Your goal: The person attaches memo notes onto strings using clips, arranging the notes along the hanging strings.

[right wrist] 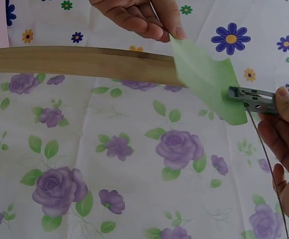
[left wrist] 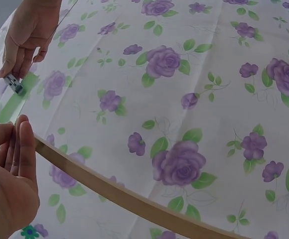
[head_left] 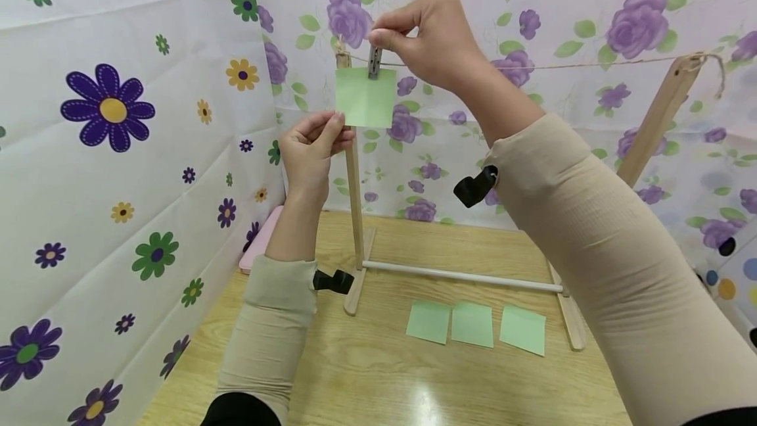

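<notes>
A green sticky note (head_left: 362, 100) hangs at the string (head_left: 568, 67) near the left post. My right hand (head_left: 434, 38) pinches a grey clothespin (head_left: 374, 62) between thumb and finger, its jaws at the note's top edge. In the right wrist view the clothespin (right wrist: 254, 98) lies over the note's edge, with the string running from beside it. My left hand (head_left: 313, 146) pinches the note's lower left corner between thumb and fingers. The left wrist view shows the note (left wrist: 15, 102) partly hidden by the left hand (left wrist: 10, 169).
Three more green notes, a left one (head_left: 428, 321), a middle one (head_left: 472, 324) and a right one (head_left: 523, 329), lie on the wooden table (head_left: 378, 380). Wooden posts (head_left: 659, 123) hold up the string. A white bar (head_left: 461, 275) joins their feet. A pink object (head_left: 260, 242) stands at left.
</notes>
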